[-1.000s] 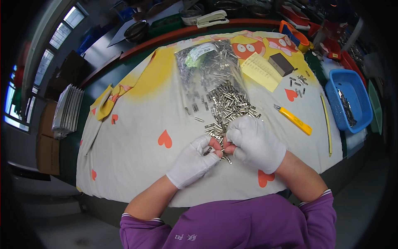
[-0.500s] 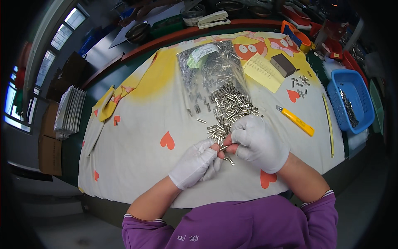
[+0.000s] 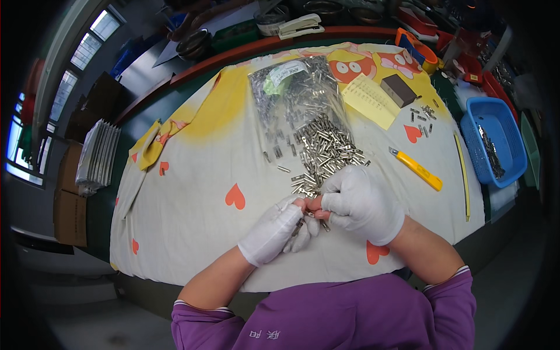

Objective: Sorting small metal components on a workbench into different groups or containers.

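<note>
Both my hands wear white gloves with bare fingertips and meet at the near end of a heap of small silvery metal parts (image 3: 329, 146). My left hand (image 3: 274, 230) is closed, with small metal parts showing among its fingers. Thumb and fingers of my right hand (image 3: 367, 204) pinch together against the left fingertips, around a small metal part (image 3: 310, 214) that is mostly hidden. Just below the fingers another metal part lies on the cloth. The heap spills out of a clear plastic bag (image 3: 280, 111) with more parts inside.
Right of the heap lie a yellow utility knife (image 3: 417, 169), a yellow note (image 3: 370, 102), a dark block (image 3: 398, 90) and several loose parts (image 3: 423, 119). A blue basket (image 3: 496, 143) with dark parts stands at the right. White stacked sheets (image 3: 99, 154) are at the left.
My right hand has shifted slightly down and its fingers have closed in on the left fingertips. The metal part between them is now more hidden. The heap looks the same.
</note>
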`<action>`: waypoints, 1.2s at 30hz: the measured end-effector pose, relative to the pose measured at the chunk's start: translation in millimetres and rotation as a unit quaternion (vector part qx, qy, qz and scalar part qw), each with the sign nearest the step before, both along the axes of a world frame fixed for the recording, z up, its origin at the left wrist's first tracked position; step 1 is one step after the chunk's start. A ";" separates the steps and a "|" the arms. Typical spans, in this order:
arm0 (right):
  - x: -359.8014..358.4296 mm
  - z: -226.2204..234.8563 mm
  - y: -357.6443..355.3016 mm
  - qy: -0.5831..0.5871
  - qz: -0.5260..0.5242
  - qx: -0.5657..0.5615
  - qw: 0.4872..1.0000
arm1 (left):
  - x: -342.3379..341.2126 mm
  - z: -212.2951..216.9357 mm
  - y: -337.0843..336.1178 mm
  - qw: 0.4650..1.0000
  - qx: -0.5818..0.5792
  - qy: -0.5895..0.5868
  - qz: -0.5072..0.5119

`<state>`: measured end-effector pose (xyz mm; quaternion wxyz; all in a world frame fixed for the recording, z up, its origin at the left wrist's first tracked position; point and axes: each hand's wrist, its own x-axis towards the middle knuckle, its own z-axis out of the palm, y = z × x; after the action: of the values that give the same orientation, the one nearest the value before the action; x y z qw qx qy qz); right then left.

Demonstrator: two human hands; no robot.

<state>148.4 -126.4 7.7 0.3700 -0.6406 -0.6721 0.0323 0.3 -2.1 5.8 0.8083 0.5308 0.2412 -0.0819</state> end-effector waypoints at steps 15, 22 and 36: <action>-2.8 -1.2 -5.9 -0.115 -0.079 -0.163 0.977 | 1.6 -6.4 4.8 0.995 0.061 -0.031 0.079; -3.8 -5.2 -6.4 -0.113 -0.080 -0.183 0.973 | 5.0 1.6 -1.6 0.993 0.110 0.025 0.033; -2.0 -7.5 -1.4 -0.059 -0.057 -0.110 0.991 | 4.4 -0.1 0.8 0.995 0.090 0.038 0.030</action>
<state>146.4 -127.8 0.2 0.2583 -0.7157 -0.6472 0.0469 4.7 -1.3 5.8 0.7492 0.5907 0.2943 -0.0558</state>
